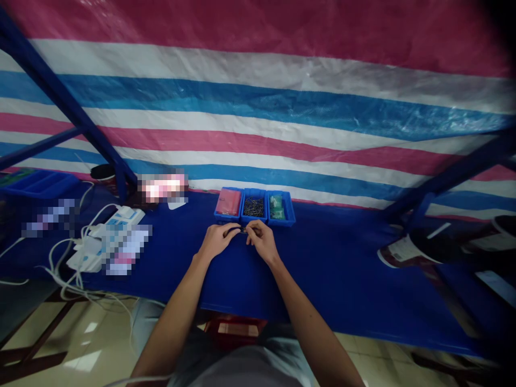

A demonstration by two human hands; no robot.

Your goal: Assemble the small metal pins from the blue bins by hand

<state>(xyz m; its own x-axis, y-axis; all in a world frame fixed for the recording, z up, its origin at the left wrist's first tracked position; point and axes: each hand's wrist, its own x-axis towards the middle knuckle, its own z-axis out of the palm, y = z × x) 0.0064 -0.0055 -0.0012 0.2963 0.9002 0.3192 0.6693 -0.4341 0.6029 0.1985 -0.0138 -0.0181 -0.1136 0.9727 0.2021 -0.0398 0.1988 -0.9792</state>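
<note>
My left hand (pixel 217 240) and my right hand (pixel 263 241) meet over the blue table (pixel 334 269), fingertips pinched together on a small dark part (pixel 243 230) that is too small to name. Just beyond the hands stand three small blue bins in a row: one with pink pieces (pixel 228 203), one with small dark metal parts (pixel 253 206) and one with green pieces (pixel 278 207). Both hands are closed in a pinch.
White power strips with white cables (pixel 108 236) lie at the left. A blue tray (pixel 40 184) sits at the far left. Blue frame bars (pixel 72 113) slant across the striped tarp behind. Dark objects and papers (pixel 427 247) lie at the right.
</note>
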